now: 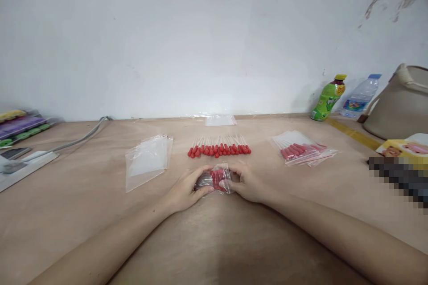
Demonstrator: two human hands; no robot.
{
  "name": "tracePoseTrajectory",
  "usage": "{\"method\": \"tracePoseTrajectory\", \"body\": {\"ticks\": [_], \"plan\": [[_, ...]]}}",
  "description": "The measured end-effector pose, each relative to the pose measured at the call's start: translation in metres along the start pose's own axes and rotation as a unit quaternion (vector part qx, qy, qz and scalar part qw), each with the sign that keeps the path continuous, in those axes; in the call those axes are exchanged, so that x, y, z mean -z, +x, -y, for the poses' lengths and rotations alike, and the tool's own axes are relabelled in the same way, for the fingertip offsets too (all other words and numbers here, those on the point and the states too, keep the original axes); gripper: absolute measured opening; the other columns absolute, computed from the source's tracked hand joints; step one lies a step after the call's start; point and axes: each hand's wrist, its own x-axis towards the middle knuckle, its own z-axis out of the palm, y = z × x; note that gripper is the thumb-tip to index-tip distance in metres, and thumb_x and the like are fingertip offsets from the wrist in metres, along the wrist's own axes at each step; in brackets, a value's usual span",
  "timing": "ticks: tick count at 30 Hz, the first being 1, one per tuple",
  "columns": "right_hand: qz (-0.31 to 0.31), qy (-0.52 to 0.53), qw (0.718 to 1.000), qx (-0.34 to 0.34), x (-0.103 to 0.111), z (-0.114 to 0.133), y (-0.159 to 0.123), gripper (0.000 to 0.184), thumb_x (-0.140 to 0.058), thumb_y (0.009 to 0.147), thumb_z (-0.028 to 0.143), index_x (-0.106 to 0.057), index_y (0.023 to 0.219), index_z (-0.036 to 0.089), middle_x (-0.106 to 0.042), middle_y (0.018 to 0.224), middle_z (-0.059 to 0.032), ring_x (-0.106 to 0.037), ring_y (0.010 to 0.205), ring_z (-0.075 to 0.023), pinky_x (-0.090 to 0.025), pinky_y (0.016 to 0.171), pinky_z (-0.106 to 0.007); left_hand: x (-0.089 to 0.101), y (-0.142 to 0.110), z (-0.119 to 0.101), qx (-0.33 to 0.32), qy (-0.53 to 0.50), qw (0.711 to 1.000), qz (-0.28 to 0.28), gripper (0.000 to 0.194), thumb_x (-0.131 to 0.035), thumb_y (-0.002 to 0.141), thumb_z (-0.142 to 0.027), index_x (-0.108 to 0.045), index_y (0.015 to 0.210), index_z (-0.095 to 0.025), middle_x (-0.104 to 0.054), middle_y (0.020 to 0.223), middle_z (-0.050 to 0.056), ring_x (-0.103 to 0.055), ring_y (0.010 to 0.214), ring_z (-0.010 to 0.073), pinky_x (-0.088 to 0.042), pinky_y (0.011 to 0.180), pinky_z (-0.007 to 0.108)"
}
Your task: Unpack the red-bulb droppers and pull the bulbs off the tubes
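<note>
Both hands [219, 185] w/ bag [220, 178], bare table [214, 240] nearer.

i sit at a plain work table [214, 236] against a bare white wall [187, 40] with peeling paint in one corner. small plastic bags [149, 158] and red-tipped sticks [219, 149] lie in groups, so it looks like a simple packing place; which kind of building, i cannot tell.
</note>
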Motion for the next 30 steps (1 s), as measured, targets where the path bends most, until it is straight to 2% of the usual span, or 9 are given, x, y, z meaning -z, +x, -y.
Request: {"method": "tracePoseTrajectory", "body": {"ticks": [5,9,12,15,19,21,24,26,30], "plan": [[-0.037,0.055,0.998,0.013,-0.007,-0.003,0.003,0.021,-0.049,0.081,0.019,-0.062,0.098,0.023,-0.065,0.093,-0.0016,-0.057,0.089,-0.0161,-0.043,0.081,-0.032,0.0,-0.001,0.001,0.012,0.012,1.0,0.003,0.045,-0.052,0.081,-0.039,-0.04,0.122,-0.023,-0.055,0.117,0.006,-0.053,0.104,0.0206,-0.044,0.086,0.036],[-0.042,0.121,0.991,-0.029,0.004,-0.01,0.0,0.021,-0.047,0.082,0.023,-0.061,0.097,0.018,-0.065,0.09,-0.0043,-0.059,0.081,-0.0146,-0.047,0.072,-0.029,0.0,-0.001,0.003,0.037,0.012,0.999,0.012,0.047,-0.053,0.081,-0.04,-0.04,0.123,-0.022,-0.055,0.116,0.007,-0.053,0.102,0.0209,-0.045,0.085,0.037],[-0.026,0.182,0.978,-0.099,0.026,-0.019,0.0,0.025,-0.05,0.08,0.036,-0.062,0.092,0.017,-0.065,0.084,-0.0046,-0.059,0.064,-0.0117,-0.049,0.06,-0.027,0.0,-0.001,0.004,0.037,0.01,0.999,0.009,0.047,-0.052,0.081,-0.04,-0.04,0.123,-0.022,-0.056,0.115,0.008,-0.053,0.101,0.021,-0.045,0.085,0.037],[-0.023,0.217,0.964,-0.153,0.06,-0.028,0.001,0.031,-0.06,0.072,0.042,-0.064,0.089,0.017,-0.067,0.08,-0.0038,-0.059,0.063,-0.0113,-0.049,0.062,-0.028,-0.001,-0.001,0.003,0.032,0.009,0.999,0.005,0.047,-0.052,0.081,-0.041,-0.04,0.122,-0.022,-0.056,0.115,0.008,-0.054,0.101,0.0209,-0.045,0.084,0.037],[-0.134,0.202,0.959,-0.147,0.107,-0.027,0.01,0.028,-0.066,0.067,0.04,-0.066,0.086,0.019,-0.068,0.079,-0.0045,-0.06,0.065,-0.0132,-0.05,0.062,-0.029,-0.001,-0.001,0.003,0.036,0.012,0.999,0.004,0.047,-0.052,0.08,-0.042,-0.042,0.122,-0.021,-0.057,0.113,0.008,-0.054,0.1,0.0212,-0.045,0.083,0.037],[-0.203,0.182,0.955,-0.115,0.118,-0.021,0.018,0.027,-0.066,0.068,0.038,-0.066,0.087,0.02,-0.068,0.085,-0.0057,-0.062,0.075,-0.0163,-0.05,0.066,-0.032,-0.001,-0.001,0.004,0.043,0.018,0.999,0.006,0.047,-0.052,0.08,-0.043,-0.044,0.121,-0.021,-0.058,0.11,0.008,-0.054,0.097,0.0213,-0.046,0.081,0.036],[-0.262,0.128,0.955,-0.05,0.108,-0.015,0.035,0.025,-0.065,0.07,0.033,-0.065,0.092,0.02,-0.067,0.09,-0.0049,-0.062,0.082,-0.0186,-0.05,0.075,-0.037,-0.002,0.0,0.005,0.047,0.023,0.999,0.006,0.046,-0.052,0.08,-0.044,-0.046,0.119,-0.021,-0.058,0.108,0.007,-0.055,0.096,0.0209,-0.046,0.08,0.035],[-0.255,0.04,0.966,0.01,0.087,-0.017,0.048,0.018,-0.062,0.074,0.028,-0.065,0.09,0.02,-0.067,0.087,-0.0043,-0.062,0.082,-0.0181,-0.049,0.078,-0.037,-0.003,0.0,0.006,0.044,0.025,0.999,0.004,0.046,-0.051,0.08,-0.045,-0.046,0.119,-0.021,-0.058,0.109,0.007,-0.055,0.097,0.0207,-0.045,0.081,0.035],[-0.138,-0.193,0.961,0.139,0.04,-0.028,0.076,0.018,-0.048,0.082,0.014,-0.063,0.091,0.016,-0.064,0.097,-0.0095,-0.058,0.09,-0.0184,-0.044,0.081,-0.033,-0.002,0.0,0.004,0.046,0.032,0.998,0.008,0.045,-0.051,0.08,-0.045,-0.045,0.119,-0.022,-0.058,0.109,0.006,-0.055,0.095,0.0202,-0.045,0.081,0.035]]}}
